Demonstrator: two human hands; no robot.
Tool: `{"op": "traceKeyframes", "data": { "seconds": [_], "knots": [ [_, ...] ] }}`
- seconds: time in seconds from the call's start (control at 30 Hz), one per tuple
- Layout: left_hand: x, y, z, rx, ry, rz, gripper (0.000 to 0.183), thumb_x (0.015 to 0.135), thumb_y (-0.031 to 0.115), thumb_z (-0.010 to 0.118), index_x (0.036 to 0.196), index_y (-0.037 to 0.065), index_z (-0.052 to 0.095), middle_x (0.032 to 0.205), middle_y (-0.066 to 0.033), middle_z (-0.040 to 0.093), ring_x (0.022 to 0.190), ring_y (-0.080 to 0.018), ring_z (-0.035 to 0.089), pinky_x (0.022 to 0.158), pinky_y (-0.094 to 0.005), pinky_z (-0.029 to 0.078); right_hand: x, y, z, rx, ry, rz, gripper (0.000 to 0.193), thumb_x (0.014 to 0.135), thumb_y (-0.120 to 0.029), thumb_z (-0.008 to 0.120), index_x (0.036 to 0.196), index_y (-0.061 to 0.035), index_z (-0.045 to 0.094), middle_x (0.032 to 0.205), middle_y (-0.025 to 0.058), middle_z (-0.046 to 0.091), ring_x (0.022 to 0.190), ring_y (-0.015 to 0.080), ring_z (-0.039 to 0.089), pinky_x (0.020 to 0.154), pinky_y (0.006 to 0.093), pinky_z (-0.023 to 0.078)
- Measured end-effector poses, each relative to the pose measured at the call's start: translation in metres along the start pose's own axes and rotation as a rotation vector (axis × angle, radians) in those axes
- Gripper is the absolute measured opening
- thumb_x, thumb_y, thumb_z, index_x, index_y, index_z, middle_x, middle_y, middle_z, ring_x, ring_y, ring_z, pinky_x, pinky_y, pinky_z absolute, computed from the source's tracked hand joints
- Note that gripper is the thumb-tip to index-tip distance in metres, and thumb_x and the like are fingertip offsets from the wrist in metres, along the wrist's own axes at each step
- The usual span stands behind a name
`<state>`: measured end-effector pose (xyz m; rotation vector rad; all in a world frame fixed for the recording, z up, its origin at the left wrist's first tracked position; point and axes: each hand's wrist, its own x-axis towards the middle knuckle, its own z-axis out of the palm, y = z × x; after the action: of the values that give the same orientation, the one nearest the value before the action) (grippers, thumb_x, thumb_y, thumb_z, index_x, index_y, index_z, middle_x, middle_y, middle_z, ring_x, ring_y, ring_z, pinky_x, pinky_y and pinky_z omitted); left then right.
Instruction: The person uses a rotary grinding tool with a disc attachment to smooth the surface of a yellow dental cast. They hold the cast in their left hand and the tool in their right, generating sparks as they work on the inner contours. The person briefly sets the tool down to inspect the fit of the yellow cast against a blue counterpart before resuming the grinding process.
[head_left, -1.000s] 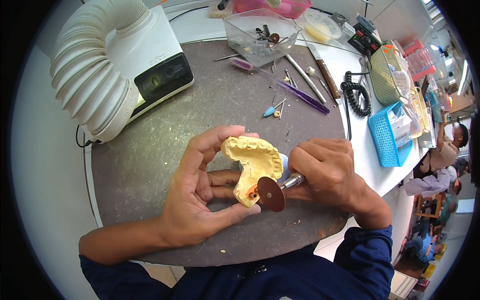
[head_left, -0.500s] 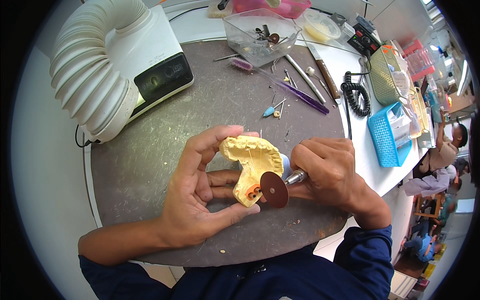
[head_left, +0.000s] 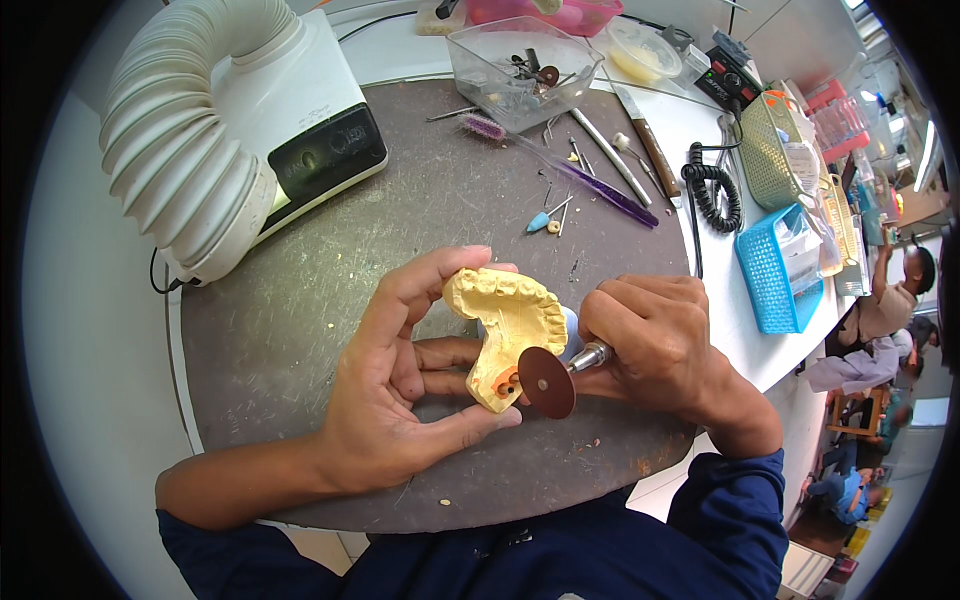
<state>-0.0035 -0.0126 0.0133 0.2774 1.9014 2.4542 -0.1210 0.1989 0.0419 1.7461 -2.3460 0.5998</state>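
The yellow dental cast (head_left: 508,335) is a stone model of a tooth arch, pale yellow, horseshoe-shaped, with a row of moulded teeth running along its far and right edge. It is held above the dark round work mat, near its middle, tilted so that the arch faces up and one leg of the horseshoe points toward the near side. Two small reddish-brown round marks show at that near end.

The cutting disc (head_left: 547,382) is a thin, flat, reddish-brown round wheel on a slim metal handpiece (head_left: 588,356). It stands edge-on at the cast's near right end, touching or just beside it.
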Motion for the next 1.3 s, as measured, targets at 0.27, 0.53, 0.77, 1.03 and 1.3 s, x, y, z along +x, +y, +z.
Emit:
{"op": "traceKeyframes", "data": {
  "seconds": [0.27, 0.53, 0.77, 1.03, 1.3],
  "knots": [
    [0.001, -0.001, 0.000, -0.001, 0.007, -0.007, 0.097, 0.074, -0.013, 0.075, 0.149, 0.010, 0.017, 0.149, -0.0250, 0.034, 0.122, -0.0317, 0.058, 0.099, -0.0364, 0.056, 0.000, 0.000, 0.000, -0.001, -0.004, 0.000, 0.050, 0.073, -0.046, 0.080, 0.069, -0.0090, 0.046, 0.059, 0.0034, 0.049, 0.051, 0.0189, 0.057, 0.045, 0.0317, 0.045],
    [0.000, -0.001, 0.000, -0.014, 0.008, -0.008, 0.097, 0.075, -0.014, 0.074, 0.150, 0.010, 0.017, 0.149, -0.0251, 0.033, 0.123, -0.0323, 0.057, 0.099, -0.0369, 0.056, -0.001, 0.001, 0.004, 0.028, 0.046, 0.023, 0.052, 0.057, -0.039, 0.090, 0.065, -0.0105, 0.048, 0.057, 0.0022, 0.047, 0.045, 0.0181, 0.050, 0.042, 0.0321, 0.037],
    [0.001, -0.001, -0.001, -0.014, -0.005, 0.016, 0.096, 0.076, -0.015, 0.072, 0.150, 0.010, 0.017, 0.150, -0.0250, 0.032, 0.126, -0.0335, 0.055, 0.099, -0.0376, 0.056, -0.001, 0.001, 0.005, 0.012, 0.058, 0.037, 0.052, 0.056, -0.039, 0.091, 0.066, -0.0102, 0.048, 0.056, 0.0023, 0.047, 0.046, 0.0181, 0.051, 0.042, 0.0317, 0.038],
    [0.000, 0.000, 0.001, -0.030, 0.014, -0.027, 0.096, 0.076, -0.013, 0.074, 0.149, 0.009, 0.016, 0.149, -0.0234, 0.033, 0.125, -0.0326, 0.056, 0.099, -0.0373, 0.055, 0.002, 0.000, 0.001, 0.011, 0.002, 0.020, 0.050, 0.068, -0.044, 0.084, 0.067, -0.0091, 0.049, 0.057, 0.0035, 0.051, 0.049, 0.0203, 0.057, 0.043, 0.0330, 0.043],
    [0.005, 0.014, 0.004, -0.350, 0.099, -0.321, 0.097, 0.074, -0.011, 0.076, 0.149, 0.007, 0.017, 0.143, -0.0166, 0.038, 0.126, -0.0264, 0.055, 0.105, -0.0360, 0.050, 0.002, -0.003, -0.005, 0.042, 0.026, 0.069, 0.050, 0.072, -0.046, 0.082, 0.068, -0.0083, 0.049, 0.058, 0.0043, 0.053, 0.051, 0.0222, 0.060, 0.044, 0.0336, 0.044]
  ]
}}
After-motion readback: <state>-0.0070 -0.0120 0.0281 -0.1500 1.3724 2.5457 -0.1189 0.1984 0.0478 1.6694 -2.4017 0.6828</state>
